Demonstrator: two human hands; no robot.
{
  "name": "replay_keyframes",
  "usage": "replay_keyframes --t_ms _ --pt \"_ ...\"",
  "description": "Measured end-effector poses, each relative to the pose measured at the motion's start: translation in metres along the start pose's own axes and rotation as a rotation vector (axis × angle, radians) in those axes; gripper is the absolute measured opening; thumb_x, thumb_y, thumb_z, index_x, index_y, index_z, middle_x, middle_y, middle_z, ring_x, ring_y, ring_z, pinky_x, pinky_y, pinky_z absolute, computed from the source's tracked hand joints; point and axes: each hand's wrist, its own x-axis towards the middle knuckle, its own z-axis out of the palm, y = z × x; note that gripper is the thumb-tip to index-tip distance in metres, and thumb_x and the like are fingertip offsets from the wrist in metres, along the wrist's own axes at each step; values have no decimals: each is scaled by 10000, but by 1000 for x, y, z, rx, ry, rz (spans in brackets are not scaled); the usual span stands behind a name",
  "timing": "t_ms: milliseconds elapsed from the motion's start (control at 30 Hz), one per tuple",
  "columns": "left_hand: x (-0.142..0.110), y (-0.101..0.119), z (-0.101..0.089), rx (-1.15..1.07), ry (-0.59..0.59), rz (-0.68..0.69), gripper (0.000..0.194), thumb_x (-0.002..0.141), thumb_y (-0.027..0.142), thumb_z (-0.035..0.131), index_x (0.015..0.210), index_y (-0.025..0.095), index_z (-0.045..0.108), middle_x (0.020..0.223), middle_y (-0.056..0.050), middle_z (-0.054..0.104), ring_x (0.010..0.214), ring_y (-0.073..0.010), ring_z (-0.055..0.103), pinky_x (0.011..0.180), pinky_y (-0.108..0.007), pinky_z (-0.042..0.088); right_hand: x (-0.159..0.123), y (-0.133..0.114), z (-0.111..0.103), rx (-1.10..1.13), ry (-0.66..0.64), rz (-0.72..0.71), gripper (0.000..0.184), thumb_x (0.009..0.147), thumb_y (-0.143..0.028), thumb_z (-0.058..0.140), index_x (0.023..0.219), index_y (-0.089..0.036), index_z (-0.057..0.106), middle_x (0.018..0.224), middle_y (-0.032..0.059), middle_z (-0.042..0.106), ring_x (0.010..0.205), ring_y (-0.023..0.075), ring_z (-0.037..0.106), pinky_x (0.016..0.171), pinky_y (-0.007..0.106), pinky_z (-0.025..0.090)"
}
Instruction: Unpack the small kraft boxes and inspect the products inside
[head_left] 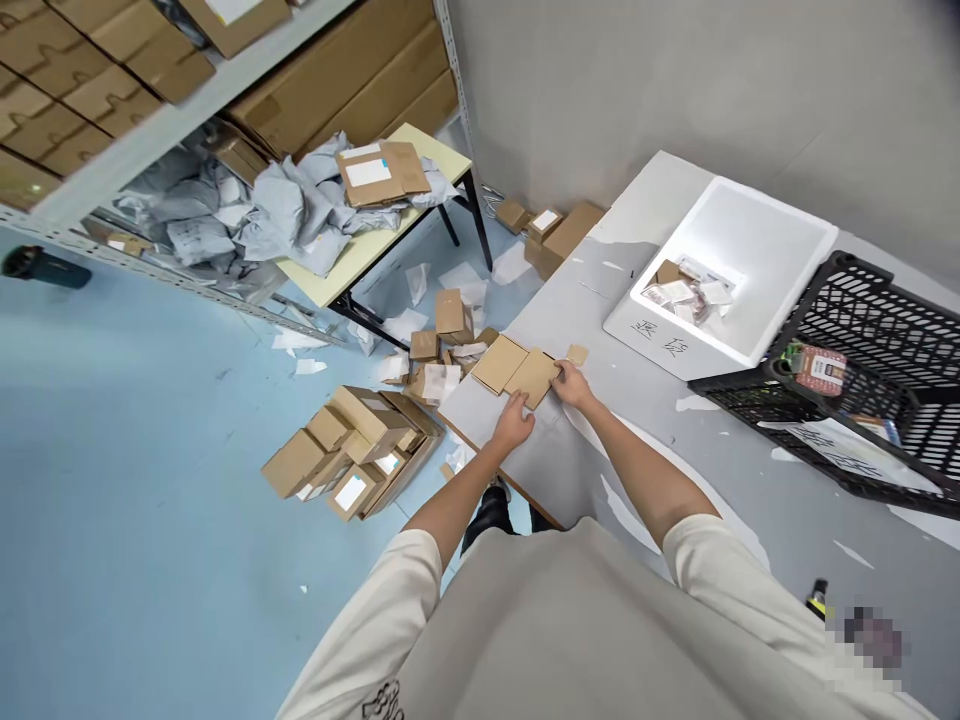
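A small flat cardboard box (500,364) with its lid flap (532,378) folded out to the right lies at the table's left end. My left hand (514,424) is at the near edge of the flap, its fingers bent against the cardboard. On the right edge of the same flap, my right hand (572,386) pinches with thumb and fingers. A loose square of cardboard (577,354) rests just beyond my right hand. The undersides of my fingers are hidden.
A white foam box (720,270) holding small packets and a black plastic crate (922,330) stand to the right on the grey table (592,300). Stacked cartons (352,450) sit on the blue floor at left. Grey mailing bags (277,210) cover a side table near shelving.
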Motion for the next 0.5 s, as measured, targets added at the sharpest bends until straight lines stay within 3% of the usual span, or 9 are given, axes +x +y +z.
replay_keyframes --t_ms 100,233,500 --pt "-2 3 5 3 -13 -7 585 810 179 599 1387 151 505 1551 -142 401 1492 -273 296 1237 -434 272 -9 6 -3 49 19 -13 516 810 -275 566 1319 -197 532 1314 100 596 1207 269 543 1075 427 416" --pt "-7 12 13 39 -62 0 623 799 203 616 1404 137 486 1555 -159 392 1487 -287 307 1226 -435 288 -44 13 -11 48 63 63 547 810 -284 560 1335 -139 518 1291 145 592 1202 272 540 1070 408 416" --pt "-30 44 49 75 -255 235 606 805 210 598 1399 145 500 1528 -142 435 1480 -279 319 1230 -413 279 -161 39 -39 65 313 288 479 820 -278 565 1287 -174 573 1252 116 605 1142 247 577 1022 354 439"
